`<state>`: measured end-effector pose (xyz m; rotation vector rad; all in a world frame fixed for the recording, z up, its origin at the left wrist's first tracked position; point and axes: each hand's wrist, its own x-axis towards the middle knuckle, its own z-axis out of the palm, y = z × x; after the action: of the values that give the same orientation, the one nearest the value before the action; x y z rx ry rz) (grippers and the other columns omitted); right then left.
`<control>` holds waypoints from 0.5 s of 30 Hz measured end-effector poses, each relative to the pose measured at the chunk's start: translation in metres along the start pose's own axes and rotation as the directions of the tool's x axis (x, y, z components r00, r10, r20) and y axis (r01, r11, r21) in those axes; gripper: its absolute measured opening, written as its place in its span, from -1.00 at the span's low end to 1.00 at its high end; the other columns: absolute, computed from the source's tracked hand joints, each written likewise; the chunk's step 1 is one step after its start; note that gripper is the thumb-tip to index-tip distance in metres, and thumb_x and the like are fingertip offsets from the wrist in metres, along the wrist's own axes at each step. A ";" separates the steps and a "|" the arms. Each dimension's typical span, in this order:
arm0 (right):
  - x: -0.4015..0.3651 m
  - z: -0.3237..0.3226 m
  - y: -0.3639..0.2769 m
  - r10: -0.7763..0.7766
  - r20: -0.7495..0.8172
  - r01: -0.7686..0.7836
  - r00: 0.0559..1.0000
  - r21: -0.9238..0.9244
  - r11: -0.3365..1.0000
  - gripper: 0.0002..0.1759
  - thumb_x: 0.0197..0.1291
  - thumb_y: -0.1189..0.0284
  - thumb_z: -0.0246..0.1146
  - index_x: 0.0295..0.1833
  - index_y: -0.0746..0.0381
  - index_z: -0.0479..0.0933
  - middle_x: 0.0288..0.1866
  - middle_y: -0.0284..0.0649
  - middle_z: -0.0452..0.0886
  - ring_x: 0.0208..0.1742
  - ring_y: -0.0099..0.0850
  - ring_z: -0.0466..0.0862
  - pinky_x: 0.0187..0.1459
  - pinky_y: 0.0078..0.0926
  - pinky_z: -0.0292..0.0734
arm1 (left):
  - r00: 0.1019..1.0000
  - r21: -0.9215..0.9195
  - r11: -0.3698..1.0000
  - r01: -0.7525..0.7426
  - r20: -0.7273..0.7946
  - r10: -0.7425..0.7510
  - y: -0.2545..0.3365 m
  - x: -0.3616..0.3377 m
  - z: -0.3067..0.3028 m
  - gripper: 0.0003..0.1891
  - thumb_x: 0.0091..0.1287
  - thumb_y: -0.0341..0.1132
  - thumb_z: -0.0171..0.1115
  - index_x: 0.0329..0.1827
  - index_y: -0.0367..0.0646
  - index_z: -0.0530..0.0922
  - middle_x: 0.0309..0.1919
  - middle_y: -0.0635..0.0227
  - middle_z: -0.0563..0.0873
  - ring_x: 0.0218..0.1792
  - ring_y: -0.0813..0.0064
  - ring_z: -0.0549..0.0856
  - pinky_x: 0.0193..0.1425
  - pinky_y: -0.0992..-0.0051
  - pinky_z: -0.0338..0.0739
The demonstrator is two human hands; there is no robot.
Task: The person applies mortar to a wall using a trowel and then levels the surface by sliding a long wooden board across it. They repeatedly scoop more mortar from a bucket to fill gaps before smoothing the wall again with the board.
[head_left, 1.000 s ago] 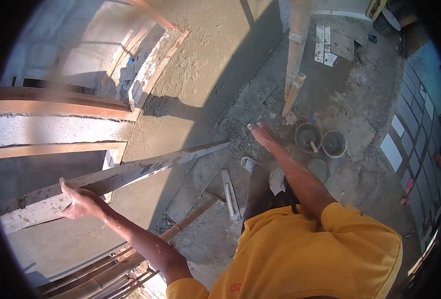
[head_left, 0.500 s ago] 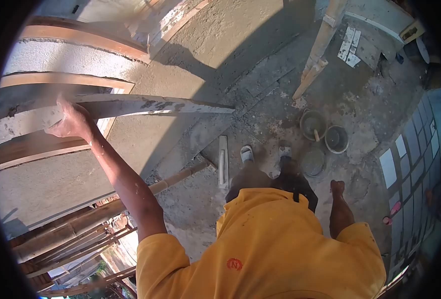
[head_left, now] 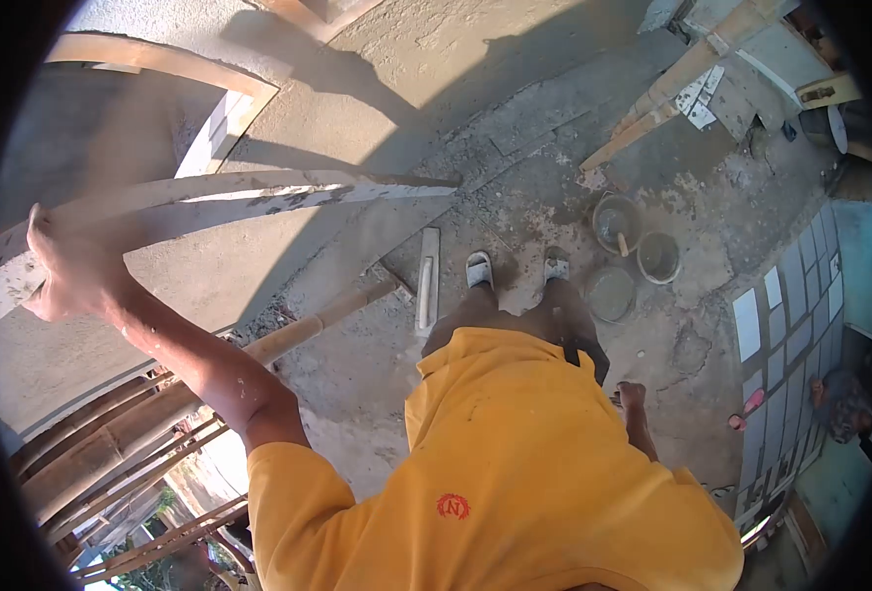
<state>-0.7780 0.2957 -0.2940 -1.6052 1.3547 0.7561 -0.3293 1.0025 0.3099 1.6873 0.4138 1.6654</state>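
My left hand (head_left: 79,266) is closed around the near end of a long plaster-smeared straightedge (head_left: 288,187), with thumb and fingers on its two sides. The straightedge runs across in front of the rough plastered wall (head_left: 436,69), its far end close to the foot of the wall. At my side hangs my right hand (head_left: 632,395), its fingers curled in and nothing showing between them. On the floor left of my feet lies a long plasterer's float (head_left: 428,279) with a handle along its back.
Three buckets stand together right of my feet, among them a bucket with a handled tool in it (head_left: 617,225). A bamboo pole (head_left: 332,320) reaches in from the left, and a wooden post (head_left: 643,123) slants at upper right. A person (head_left: 847,404) is at far right, by grey tiles (head_left: 795,315).
My left hand has moved left and lower in view, still gripping the straightedge, which has swung with it. My right hand has drawn closer to my body. The whole view has shifted slightly.
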 end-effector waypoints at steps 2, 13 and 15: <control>-0.002 0.010 -0.068 -0.052 -0.001 0.052 0.999 0.113 0.992 -0.74 0.36 0.41 0.31 0.00 0.41 0.62 -0.18 0.03 0.76 -0.29 0.01 0.85 -0.33 -0.07 0.78 | 1.000 0.009 1.000 0.018 0.007 -0.018 0.015 0.003 -0.013 -0.69 0.21 -0.42 0.57 -0.12 -0.39 0.63 -0.16 0.10 0.77 -0.34 0.32 0.77 -0.36 0.24 0.81; 0.015 0.040 -0.209 -0.268 0.002 0.265 0.963 0.159 0.951 -0.65 0.33 0.31 0.27 0.06 0.36 0.64 -0.15 -0.04 0.74 -0.24 -0.16 0.81 -0.25 -0.17 0.72 | 0.984 0.123 0.979 -0.164 0.089 0.154 -0.053 0.012 -0.099 -0.45 0.34 -0.39 0.54 0.32 -0.43 0.53 0.19 0.07 0.71 0.13 0.30 0.72 0.30 0.30 0.65; 0.047 0.053 -0.179 -0.173 0.037 0.165 0.984 0.150 0.975 -0.69 0.34 0.32 0.29 0.05 0.32 0.63 -0.14 -0.04 0.73 -0.29 -0.14 0.80 -0.28 -0.18 0.71 | 0.985 0.122 0.981 -0.154 0.099 0.142 -0.065 0.008 -0.094 -0.42 0.40 -0.41 0.53 0.38 -0.45 0.46 0.25 0.04 0.67 0.21 0.30 0.69 0.38 0.31 0.59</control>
<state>-0.5891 0.3264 -0.3158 -1.5528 1.1927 0.5770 -0.4022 1.0775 0.2628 1.9222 0.3665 1.6910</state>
